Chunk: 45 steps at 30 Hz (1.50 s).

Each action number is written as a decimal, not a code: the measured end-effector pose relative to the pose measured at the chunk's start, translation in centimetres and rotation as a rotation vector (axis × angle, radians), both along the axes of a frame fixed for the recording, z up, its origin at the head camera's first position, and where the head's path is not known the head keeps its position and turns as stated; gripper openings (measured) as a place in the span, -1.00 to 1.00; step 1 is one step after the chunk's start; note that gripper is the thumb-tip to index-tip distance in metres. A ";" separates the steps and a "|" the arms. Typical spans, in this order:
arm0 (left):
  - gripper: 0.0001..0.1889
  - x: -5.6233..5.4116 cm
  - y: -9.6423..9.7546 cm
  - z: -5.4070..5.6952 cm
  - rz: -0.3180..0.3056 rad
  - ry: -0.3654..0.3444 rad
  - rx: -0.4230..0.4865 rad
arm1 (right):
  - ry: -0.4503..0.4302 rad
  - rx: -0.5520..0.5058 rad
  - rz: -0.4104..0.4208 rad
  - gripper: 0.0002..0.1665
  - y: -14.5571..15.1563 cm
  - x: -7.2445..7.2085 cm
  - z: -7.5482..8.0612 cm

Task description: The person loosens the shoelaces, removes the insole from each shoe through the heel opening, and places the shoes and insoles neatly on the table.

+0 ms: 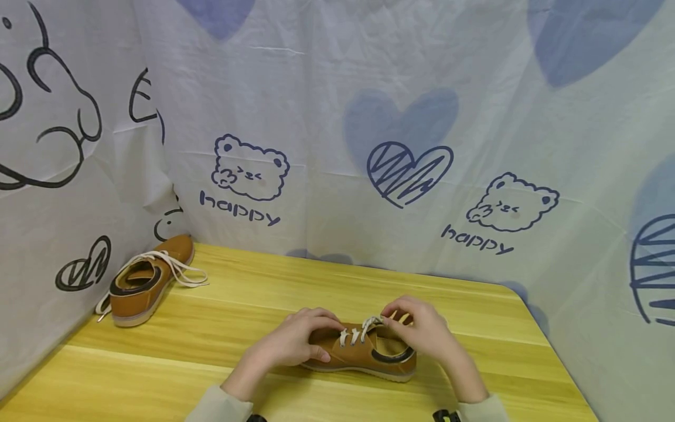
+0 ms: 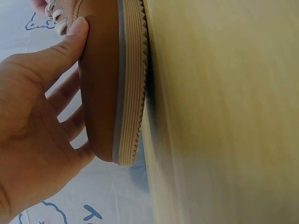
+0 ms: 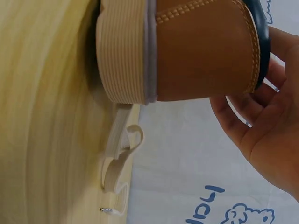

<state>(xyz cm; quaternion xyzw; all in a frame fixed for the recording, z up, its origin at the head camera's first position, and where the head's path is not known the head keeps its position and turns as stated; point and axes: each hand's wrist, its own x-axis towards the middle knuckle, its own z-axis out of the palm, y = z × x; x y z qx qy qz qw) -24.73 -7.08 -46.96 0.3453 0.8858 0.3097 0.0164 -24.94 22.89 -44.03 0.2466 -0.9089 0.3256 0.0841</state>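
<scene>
A brown shoe (image 1: 360,356) with a cream sole lies sideways on the table, toe to the left. My left hand (image 1: 297,340) holds its toe end, thumb on the near side and fingers around the far side, as the left wrist view of the shoe (image 2: 100,102) shows. At the tongue, my right hand (image 1: 424,331) pinches the cream shoelace (image 1: 372,321) between thumb and forefinger. The right wrist view has the heel (image 3: 201,56) in front, hiding those fingertips. A loose lace end (image 3: 114,175) with a metal tip lies on the table beyond.
A second brown shoe (image 1: 129,306) stands at the table's left edge, its laces (image 1: 184,271) loose and trailing. The yellow wood-grain table (image 1: 232,293) meets a printed white curtain (image 1: 327,228) at the back, with more cloth at both sides.
</scene>
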 end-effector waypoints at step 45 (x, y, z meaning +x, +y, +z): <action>-0.63 -1.5 1.7 1.0 0.165 0.232 -0.054 | -0.116 0.007 -0.229 -0.85 -1.5 2.3 -0.6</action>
